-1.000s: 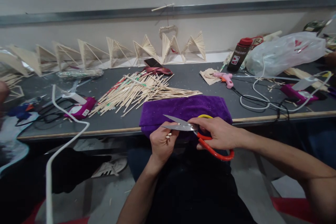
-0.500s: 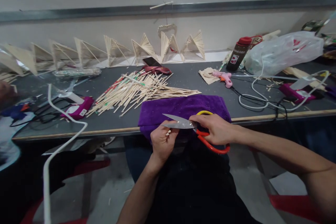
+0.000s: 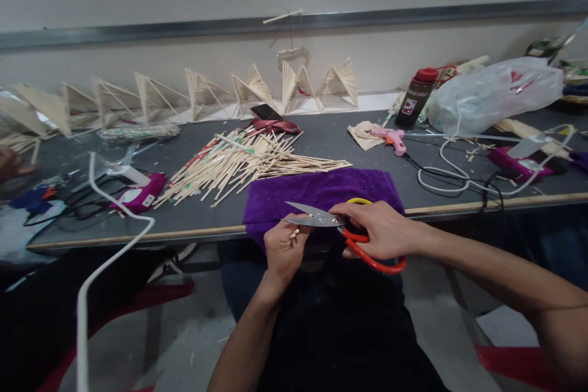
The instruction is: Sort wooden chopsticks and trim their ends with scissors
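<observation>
My right hand (image 3: pixel 379 229) grips a pair of scissors (image 3: pixel 316 219) by its handles, one loop red and one yellow. The blades point left and stand partly apart. My left hand (image 3: pixel 285 248) is closed around thin wooden sticks (image 3: pixel 294 233), whose pale ends poke out between the fingers. A stick's tip shows between the blades, close to my left fingertips. Both hands are above my lap, over a purple cloth (image 3: pixel 321 187) that hangs across the table's edge. Behind the cloth lies a loose heap of wooden sticks (image 3: pixel 239 162).
Fan-shaped stick models (image 3: pixel 250 87) line the wall. A pink glue gun (image 3: pixel 390 138), dark bottle (image 3: pixel 416 97) and plastic bag (image 3: pixel 496 92) are at right. A white cable (image 3: pixel 92 269) hangs at left near a magenta power block (image 3: pixel 142 194). Another person's hand (image 3: pixel 9 163) is far left.
The view has shifted slightly. The scissors and both hands hold nearly the same position, with the right hand's handles a little lower. The other person's hand at far left has moved.
</observation>
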### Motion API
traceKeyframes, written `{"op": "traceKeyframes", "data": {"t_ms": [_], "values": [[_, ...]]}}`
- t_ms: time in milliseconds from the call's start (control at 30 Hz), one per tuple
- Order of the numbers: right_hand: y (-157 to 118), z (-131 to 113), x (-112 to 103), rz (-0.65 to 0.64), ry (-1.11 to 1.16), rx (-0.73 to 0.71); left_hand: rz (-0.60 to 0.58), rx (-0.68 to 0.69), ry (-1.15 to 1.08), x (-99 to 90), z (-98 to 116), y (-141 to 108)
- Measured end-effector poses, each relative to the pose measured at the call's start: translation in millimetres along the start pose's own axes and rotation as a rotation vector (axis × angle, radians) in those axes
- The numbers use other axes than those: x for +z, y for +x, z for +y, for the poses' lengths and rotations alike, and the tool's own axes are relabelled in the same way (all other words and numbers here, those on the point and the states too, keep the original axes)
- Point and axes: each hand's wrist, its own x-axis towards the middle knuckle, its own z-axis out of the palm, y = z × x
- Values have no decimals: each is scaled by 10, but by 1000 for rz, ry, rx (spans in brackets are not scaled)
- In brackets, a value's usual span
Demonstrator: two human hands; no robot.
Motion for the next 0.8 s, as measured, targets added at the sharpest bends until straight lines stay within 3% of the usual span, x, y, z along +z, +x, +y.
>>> {"op": "traceKeyframes", "data": {"t_ms": [500, 800], "values": [[-60, 3, -10, -17, 73, -52, -97, 22, -110, 22, 50, -57], [-97, -100, -24, -19, 117, -68, -7, 76, -58, 49, 75, -92]]}}
